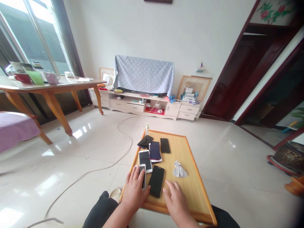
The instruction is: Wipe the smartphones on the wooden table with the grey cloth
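white phone (144, 180), dark screen | left fingers (136, 173) spread over it | right fingers (171, 186) parted near black phone (156, 181)

The phone (156, 181) looks smooth and glossy, the low table (177, 148) smooth wood

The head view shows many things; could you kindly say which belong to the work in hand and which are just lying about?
Likely in the work:
white phone under the left hand
black phone
other phones
crumpled cloth
pump bottle, perhaps

Apparently just lying about:
cups
long cable
spotted cover
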Demonstrator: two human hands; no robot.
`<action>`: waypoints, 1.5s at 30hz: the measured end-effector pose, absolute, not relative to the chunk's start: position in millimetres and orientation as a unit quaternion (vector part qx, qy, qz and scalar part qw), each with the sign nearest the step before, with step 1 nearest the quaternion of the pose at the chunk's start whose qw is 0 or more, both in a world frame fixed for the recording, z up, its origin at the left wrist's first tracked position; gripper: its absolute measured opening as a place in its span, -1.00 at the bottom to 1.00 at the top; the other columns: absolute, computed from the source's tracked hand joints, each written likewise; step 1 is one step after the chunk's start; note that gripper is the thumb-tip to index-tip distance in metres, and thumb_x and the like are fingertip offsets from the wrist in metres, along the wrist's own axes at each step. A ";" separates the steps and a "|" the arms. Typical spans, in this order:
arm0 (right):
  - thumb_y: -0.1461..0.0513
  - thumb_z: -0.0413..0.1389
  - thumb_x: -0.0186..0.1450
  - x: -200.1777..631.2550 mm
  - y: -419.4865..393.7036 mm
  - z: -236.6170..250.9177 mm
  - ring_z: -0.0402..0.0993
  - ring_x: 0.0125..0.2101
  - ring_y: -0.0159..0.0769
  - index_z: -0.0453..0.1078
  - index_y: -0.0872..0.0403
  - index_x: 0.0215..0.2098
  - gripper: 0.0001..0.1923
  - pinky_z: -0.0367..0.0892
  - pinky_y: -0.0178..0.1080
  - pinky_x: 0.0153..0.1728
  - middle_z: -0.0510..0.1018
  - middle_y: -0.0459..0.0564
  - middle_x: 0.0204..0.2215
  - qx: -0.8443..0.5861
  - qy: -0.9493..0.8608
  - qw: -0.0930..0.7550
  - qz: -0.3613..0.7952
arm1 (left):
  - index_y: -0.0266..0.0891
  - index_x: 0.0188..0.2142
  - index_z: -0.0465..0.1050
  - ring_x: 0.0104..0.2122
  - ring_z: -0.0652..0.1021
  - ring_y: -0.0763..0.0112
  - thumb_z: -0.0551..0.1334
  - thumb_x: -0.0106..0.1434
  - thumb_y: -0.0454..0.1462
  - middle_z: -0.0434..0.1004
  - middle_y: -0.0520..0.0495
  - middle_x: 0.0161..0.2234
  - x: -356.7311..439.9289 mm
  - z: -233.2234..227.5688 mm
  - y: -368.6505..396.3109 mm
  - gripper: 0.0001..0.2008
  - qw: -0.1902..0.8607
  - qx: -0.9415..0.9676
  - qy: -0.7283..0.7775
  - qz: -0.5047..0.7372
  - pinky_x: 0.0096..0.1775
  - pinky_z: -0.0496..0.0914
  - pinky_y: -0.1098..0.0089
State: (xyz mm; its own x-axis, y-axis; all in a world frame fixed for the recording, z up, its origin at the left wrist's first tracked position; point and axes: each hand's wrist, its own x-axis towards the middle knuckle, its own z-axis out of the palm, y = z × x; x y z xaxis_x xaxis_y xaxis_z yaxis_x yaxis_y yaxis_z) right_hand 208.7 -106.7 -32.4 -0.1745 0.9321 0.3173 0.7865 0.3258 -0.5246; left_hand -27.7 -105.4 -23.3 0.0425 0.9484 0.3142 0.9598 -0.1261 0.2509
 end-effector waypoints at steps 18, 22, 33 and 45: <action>0.17 -0.06 0.43 222.0 -114.0 -38.1 0.48 -0.17 -0.15 0.42 0.02 0.04 -0.68 0.42 -0.13 -0.12 0.50 0.08 -0.18 -0.545 -0.766 0.320 0.119 | -0.16 0.18 0.30 0.25 0.32 0.02 0.17 0.27 -0.19 0.27 -0.21 0.27 -41.3 -11.7 -126.8 -0.52 0.025 -0.739 -0.634 -0.227 0.26 0.24 -0.03; 0.18 -0.07 0.43 224.0 -114.9 -37.2 0.48 -0.18 -0.16 0.42 0.02 0.03 -0.69 0.42 -0.15 -0.13 0.50 0.08 -0.19 -0.544 -0.764 0.324 0.123 | -0.16 0.23 0.26 0.23 0.32 0.02 0.19 0.27 -0.06 0.29 -0.22 0.26 -39.2 -2.4 -135.6 -0.44 0.040 -0.721 -0.652 -0.230 0.25 0.20 -0.04; 0.17 -0.06 0.42 227.1 -117.2 -37.6 0.49 -0.21 -0.18 0.45 0.01 0.01 -0.68 0.42 -0.19 -0.16 0.51 0.06 -0.23 -0.540 -0.767 0.329 0.112 | -0.14 0.09 0.38 0.13 0.37 0.05 0.25 0.21 0.00 0.47 -0.16 0.07 -36.4 6.1 -156.8 -0.49 0.048 -0.676 -0.706 -0.205 0.23 0.11 -0.02; 0.13 -0.09 0.44 227.8 -118.5 -35.4 0.50 -0.20 -0.17 0.46 0.02 0.01 -0.65 0.43 -0.18 -0.17 0.52 0.09 -0.19 -0.534 -0.768 0.332 0.120 | -0.05 0.03 0.46 0.15 0.36 0.01 0.15 0.32 -0.05 0.57 -0.10 -0.01 -29.5 17.6 -160.4 -0.66 0.064 -0.688 -0.689 -0.219 0.26 0.00 -0.15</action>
